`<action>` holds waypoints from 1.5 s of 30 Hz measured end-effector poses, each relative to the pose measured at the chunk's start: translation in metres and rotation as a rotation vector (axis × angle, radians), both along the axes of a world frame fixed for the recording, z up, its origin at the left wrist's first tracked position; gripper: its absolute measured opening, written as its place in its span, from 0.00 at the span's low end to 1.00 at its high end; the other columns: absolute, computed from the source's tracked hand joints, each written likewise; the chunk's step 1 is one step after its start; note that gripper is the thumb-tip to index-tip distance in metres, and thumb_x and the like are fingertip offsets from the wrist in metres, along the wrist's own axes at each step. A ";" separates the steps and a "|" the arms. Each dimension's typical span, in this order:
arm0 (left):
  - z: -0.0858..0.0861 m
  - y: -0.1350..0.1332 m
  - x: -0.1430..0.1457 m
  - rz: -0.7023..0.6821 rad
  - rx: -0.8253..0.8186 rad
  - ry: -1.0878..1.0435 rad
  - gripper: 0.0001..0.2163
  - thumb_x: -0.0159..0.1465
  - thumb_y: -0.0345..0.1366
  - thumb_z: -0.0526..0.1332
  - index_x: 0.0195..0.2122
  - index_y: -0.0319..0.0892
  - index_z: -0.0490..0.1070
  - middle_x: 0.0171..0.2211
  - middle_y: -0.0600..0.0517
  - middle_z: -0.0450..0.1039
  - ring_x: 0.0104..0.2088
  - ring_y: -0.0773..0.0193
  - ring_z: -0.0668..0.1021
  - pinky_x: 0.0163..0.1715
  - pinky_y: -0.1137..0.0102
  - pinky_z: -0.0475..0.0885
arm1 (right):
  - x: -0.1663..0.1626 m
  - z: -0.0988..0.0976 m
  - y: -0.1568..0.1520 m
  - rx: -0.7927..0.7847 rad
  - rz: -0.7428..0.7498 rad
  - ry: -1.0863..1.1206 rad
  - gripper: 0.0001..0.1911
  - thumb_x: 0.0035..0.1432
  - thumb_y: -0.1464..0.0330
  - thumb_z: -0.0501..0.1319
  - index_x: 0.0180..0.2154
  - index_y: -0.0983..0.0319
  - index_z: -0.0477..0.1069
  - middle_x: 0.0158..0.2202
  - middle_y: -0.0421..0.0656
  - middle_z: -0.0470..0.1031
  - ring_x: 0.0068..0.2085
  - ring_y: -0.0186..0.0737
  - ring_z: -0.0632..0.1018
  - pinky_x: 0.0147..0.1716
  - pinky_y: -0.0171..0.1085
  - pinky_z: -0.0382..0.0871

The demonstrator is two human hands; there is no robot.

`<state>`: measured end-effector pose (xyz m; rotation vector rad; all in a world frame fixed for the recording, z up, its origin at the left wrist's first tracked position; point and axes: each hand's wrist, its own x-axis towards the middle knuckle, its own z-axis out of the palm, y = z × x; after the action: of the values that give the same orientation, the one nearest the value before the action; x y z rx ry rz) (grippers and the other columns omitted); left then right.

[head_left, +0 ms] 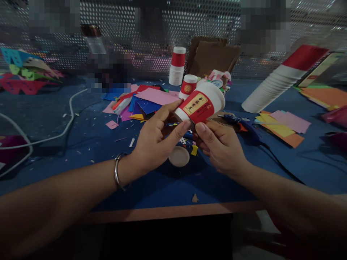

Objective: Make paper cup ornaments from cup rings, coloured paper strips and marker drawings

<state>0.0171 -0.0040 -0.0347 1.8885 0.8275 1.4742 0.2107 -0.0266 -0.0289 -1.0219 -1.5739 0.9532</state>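
Note:
Both of my hands hold a white paper cup (pixel 201 103) with a red band and a yellow label, tilted on its side above the blue table (pixel 81 144). My left hand (pixel 155 139) grips its base end with thumb and fingers; a metal bangle circles that wrist. My right hand (pixel 221 146) is closed under the cup, thumb pressed on the red band. A round cut-out paper disc (pixel 179 156) lies on the table just below my hands, among small paper scraps.
Coloured paper sheets (pixel 146 101) lie behind my hands, more (pixel 284 124) to the right. Stacks of cups stand upright (pixel 177 65) and lie tilted (pixel 282 77). A glue gun (pixel 240 122) with black cord, white cables (pixel 65 126), a brown box (pixel 214 57), a perforated metal wall behind.

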 end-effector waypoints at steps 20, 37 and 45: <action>0.001 -0.001 -0.001 0.066 0.086 0.083 0.21 0.73 0.45 0.66 0.65 0.46 0.71 0.60 0.43 0.79 0.57 0.51 0.83 0.59 0.52 0.82 | -0.003 0.001 0.002 0.023 0.013 0.003 0.27 0.70 0.46 0.64 0.28 0.59 0.67 0.25 0.37 0.63 0.24 0.31 0.61 0.21 0.35 0.50; -0.001 0.000 0.004 0.051 0.053 0.007 0.19 0.71 0.45 0.68 0.60 0.46 0.72 0.54 0.46 0.81 0.51 0.55 0.85 0.50 0.60 0.84 | -0.004 0.005 0.000 0.038 -0.008 -0.017 0.29 0.69 0.45 0.64 0.27 0.59 0.65 0.25 0.37 0.63 0.24 0.31 0.60 0.20 0.36 0.49; 0.002 -0.005 0.001 0.111 0.157 0.131 0.19 0.71 0.43 0.69 0.61 0.46 0.72 0.57 0.45 0.80 0.53 0.55 0.83 0.55 0.58 0.83 | -0.004 0.006 -0.002 0.056 -0.017 -0.032 0.28 0.70 0.46 0.64 0.27 0.59 0.66 0.24 0.37 0.62 0.24 0.31 0.62 0.21 0.36 0.51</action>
<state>0.0176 -0.0090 -0.0327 2.1044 0.9132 1.5333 0.2066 -0.0285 -0.0231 -1.0139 -1.6070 0.8809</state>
